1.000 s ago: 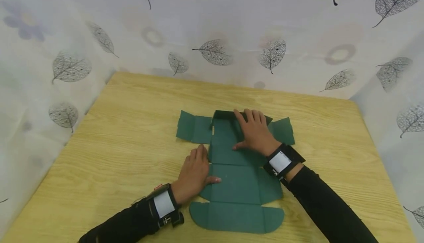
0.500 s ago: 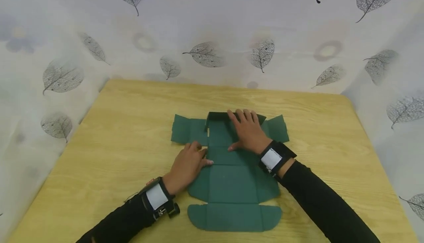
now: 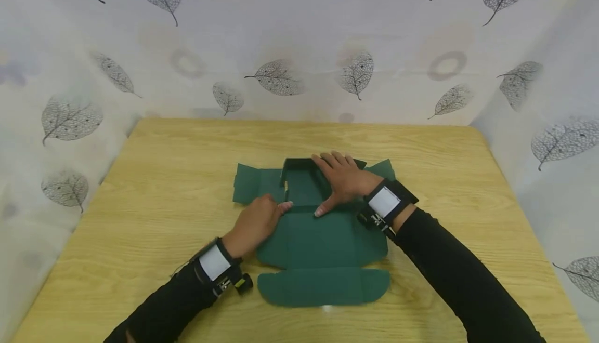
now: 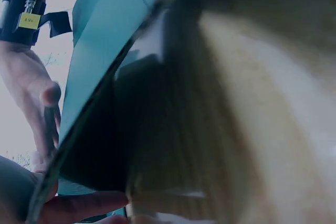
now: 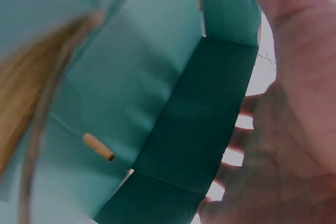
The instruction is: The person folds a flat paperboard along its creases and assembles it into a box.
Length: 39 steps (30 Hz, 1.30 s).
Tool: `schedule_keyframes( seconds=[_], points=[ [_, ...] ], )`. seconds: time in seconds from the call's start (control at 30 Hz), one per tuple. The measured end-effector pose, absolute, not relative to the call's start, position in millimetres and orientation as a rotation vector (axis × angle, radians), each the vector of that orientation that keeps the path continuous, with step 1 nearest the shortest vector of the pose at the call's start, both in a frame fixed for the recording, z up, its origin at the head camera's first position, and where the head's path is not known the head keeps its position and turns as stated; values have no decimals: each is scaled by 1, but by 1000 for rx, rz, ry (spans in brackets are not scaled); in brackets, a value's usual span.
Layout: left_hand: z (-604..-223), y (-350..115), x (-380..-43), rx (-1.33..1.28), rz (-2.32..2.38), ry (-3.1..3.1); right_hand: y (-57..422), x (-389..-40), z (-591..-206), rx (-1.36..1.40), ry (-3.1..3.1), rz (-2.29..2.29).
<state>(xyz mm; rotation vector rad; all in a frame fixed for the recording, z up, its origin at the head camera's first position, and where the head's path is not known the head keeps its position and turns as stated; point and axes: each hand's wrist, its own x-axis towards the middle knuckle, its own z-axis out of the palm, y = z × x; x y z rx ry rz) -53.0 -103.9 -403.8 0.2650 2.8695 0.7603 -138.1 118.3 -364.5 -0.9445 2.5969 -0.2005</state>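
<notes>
A green cardboard box, unfolded into a cut-out blank, lies on the table with its far wall folded up. My left hand grips the blank's left edge, thumb on top and fingers underneath. In the left wrist view a cardboard edge stands raised off the wood, with a finger below it. My right hand reaches over the raised far wall, its fingers curled behind it. The right thumb rests by the crease across the middle. The left fingertips are hidden in the head view.
The wooden table extends on both sides of the box and behind it. A white cloth printed with leaves hangs behind and beside the table. Side flaps stick out left and right; a rounded front flap points toward me.
My left hand has slid forward along the left edge and now grips it near the middle crease. The near part has risen and shifted forward. My right hand keeps its hold on the far wall.
</notes>
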Motion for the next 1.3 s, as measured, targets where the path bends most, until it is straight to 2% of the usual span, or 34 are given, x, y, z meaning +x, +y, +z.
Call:
schedule_keyframes(
  seconds=[0.3,0.57,0.67,0.87,1.03,1.17,1.3],
  points=[
    [-394,-105,-70,199,886,2712,118,-140,-352,-916,2533,-154],
    [-401,-50,-88,452,883,2550,184,-111,-358,-719,2582,-343],
    [-405,-43,-94,458,857,2551,192,-108,-359,-701,2586,-407],
    [-405,-70,-95,340,896,2590,165,-122,-360,-769,2554,-431],
    [-391,-98,-86,262,955,2648,137,-135,-358,-809,2523,-380],
    [-376,-116,-79,249,953,2711,123,-141,-355,-842,2512,-340],
    [-372,-129,-76,343,964,2752,114,-144,-350,-848,2506,-310]
  ],
)
